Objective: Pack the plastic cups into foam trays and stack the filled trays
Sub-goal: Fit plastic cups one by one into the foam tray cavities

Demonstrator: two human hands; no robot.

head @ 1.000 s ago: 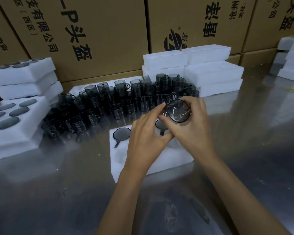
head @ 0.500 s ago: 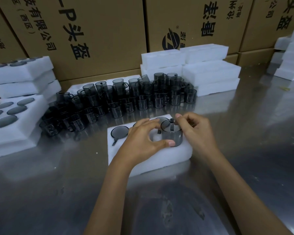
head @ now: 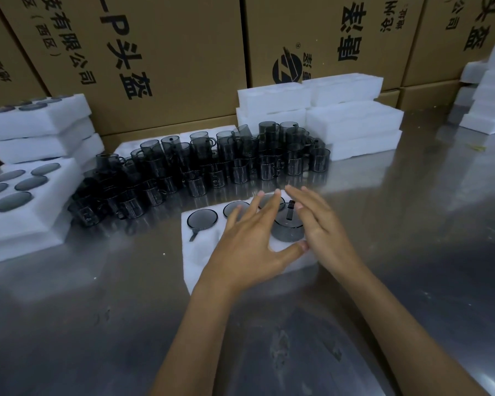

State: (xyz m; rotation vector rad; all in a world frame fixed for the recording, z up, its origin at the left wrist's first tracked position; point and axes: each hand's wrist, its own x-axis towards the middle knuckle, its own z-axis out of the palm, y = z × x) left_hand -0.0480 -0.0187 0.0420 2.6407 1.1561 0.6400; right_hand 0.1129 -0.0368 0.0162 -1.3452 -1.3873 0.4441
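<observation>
L hand [head: 250, 247] fingers [head: 265, 201] are straight & spread, flat over the foam tray [head: 200, 264], holding nothing. The thumb [head: 290, 250] points right, its tip at the near foot of the cup [head: 287, 230]. R hand [head: 323, 232] fingers [head: 300, 195] are straight too, close together, laid along the cup's right side. Can't tell if they press on it. No finger is curled round it.

The cup sits bottom-up in a hole on the right part of the tray, handle [head: 289, 213] pointing far. It sticks up above the foam, so I think it isn't pushed all the way down yet.

Three more cups lie sunk in the far row; the clearest is on the left [head: 202, 220].

How it will handle, my guess: the cup is thin hard plastic, light, smooth, a bit slippy. It could crack if squeezed hard. Best to take it by the round wall w/ thumb & fingers, or push flat on its bottom to seat it. The foam is soft & light and may slide on the shiny metal table [head: 412, 224], so one hand should hold it down.

Just far of the tray is a big bunch of loose cups [head: 212, 167]. Filled trays [head: 26, 195] are stacked at left. Empty foam [head: 352, 121] is stacked far right, by brown boxes [head: 169, 52].
</observation>
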